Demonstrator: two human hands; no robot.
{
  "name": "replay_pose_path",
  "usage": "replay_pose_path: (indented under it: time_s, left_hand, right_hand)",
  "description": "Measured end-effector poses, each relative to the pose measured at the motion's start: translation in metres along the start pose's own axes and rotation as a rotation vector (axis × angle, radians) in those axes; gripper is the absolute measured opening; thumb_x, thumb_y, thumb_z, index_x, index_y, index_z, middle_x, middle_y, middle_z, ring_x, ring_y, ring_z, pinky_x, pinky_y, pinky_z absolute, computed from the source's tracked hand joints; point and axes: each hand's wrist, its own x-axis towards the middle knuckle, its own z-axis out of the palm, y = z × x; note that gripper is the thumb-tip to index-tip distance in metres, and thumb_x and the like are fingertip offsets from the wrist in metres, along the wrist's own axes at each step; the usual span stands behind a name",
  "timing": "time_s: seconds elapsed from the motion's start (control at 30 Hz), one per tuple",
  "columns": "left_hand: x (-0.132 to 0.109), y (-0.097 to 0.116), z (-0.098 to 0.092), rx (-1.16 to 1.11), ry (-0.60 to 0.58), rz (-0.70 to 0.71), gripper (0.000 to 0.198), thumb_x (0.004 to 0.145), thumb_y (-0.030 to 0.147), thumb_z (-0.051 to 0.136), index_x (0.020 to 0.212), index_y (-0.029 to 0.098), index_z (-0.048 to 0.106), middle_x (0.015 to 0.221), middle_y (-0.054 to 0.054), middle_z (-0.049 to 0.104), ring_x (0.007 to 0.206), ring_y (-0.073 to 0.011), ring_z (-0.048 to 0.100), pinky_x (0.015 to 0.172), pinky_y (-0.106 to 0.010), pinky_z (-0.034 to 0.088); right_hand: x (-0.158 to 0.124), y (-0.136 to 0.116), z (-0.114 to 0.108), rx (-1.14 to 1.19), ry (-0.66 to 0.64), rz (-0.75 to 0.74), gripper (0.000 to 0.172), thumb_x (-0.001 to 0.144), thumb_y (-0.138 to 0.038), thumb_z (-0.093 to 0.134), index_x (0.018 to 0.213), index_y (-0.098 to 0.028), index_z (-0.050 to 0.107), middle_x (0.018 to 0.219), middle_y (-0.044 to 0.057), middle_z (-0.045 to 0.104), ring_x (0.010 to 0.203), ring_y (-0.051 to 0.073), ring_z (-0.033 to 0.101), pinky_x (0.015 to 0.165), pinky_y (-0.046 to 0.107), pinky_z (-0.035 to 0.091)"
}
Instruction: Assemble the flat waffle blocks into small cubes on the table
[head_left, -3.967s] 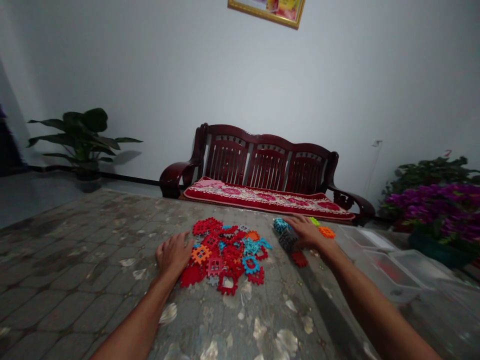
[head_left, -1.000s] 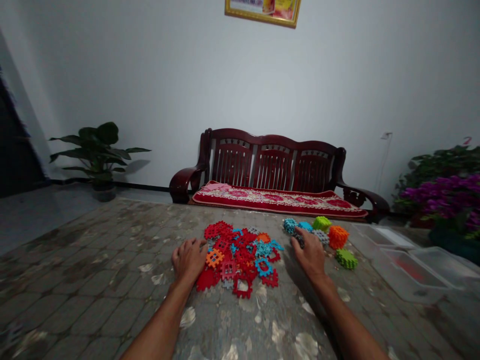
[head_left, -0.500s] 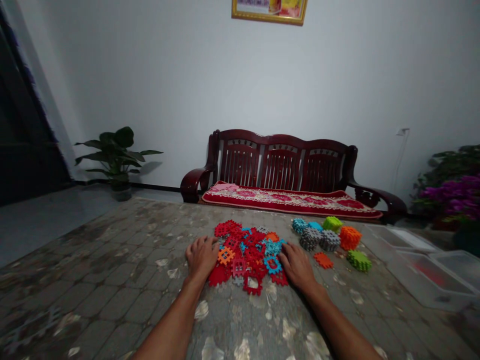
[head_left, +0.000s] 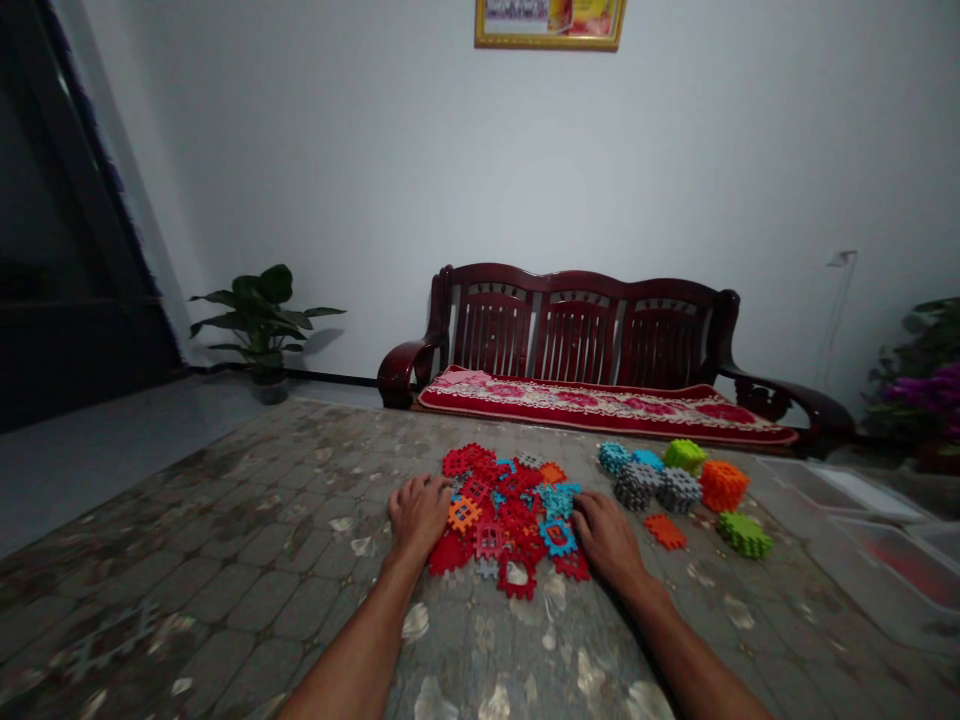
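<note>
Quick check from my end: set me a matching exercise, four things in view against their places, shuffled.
1. left hand
2. lone orange piece
3. right hand
4. clear boxes

a. toward the right side of the table
b. by the right edge of the pile of pieces
c. flat, just nearer than the grey stacks
d. by the pile's left edge

Pairs: 1-d, 2-c, 3-b, 4-a

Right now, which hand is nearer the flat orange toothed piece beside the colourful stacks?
Right. The right hand is just left of that flat orange toothed piece; the left hand is farther left, across the mostly red pile of toothed pieces.
</note>
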Motion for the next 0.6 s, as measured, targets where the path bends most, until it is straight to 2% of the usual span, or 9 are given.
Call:
replay_pose_path:
  time_s: [0.2,0.37,0.6]
  left_hand:
    - [-0.0006,0.0023,-0.0019,0.006,-0.02,0.03,0.042,0.103,0.037,0.042,0.125,0.035,0.077,0.15,-0.006,0.065,0.142,-0.0252,0.051,0.123,-0.051,0.028]
    - [-0.0002,0.0036,0.0008,-0.008,-0.041,0.076,0.042,0.103,0.04,0.042,0.128,0.033,0.075,0.15,-0.008,0.064,0.144,-0.0255,0.05,0.124,-0.054,0.027]
    - [0.0017,0.0022,0.0049,-0.071,-0.072,0.177,0.034,0.1,0.043,0.051,0.12,0.034,0.077,0.149,-0.005,0.065,0.144,-0.0258,0.051,0.124,-0.054,0.026]
  right_hand:
    - [-0.0001,0.0023,0.0043,-0.016,0.017,0.007,0.038,0.1,-0.023,0.045,0.124,-0.022,0.075,0.129,0.012,0.073,0.12,0.026,0.066,0.106,0.036,0.048]
    - [0.0003,0.0068,0.0086,-0.077,0.035,0.064,0.04,0.102,-0.028,0.045,0.129,-0.02,0.073,0.139,0.015,0.069,0.126,0.029,0.063,0.11,0.041,0.046]
    - [0.0007,0.0049,0.0053,-0.048,-0.005,0.04,0.04,0.103,-0.031,0.042,0.127,-0.022,0.072,0.13,0.012,0.074,0.119,0.028,0.065,0.105,0.04,0.046]
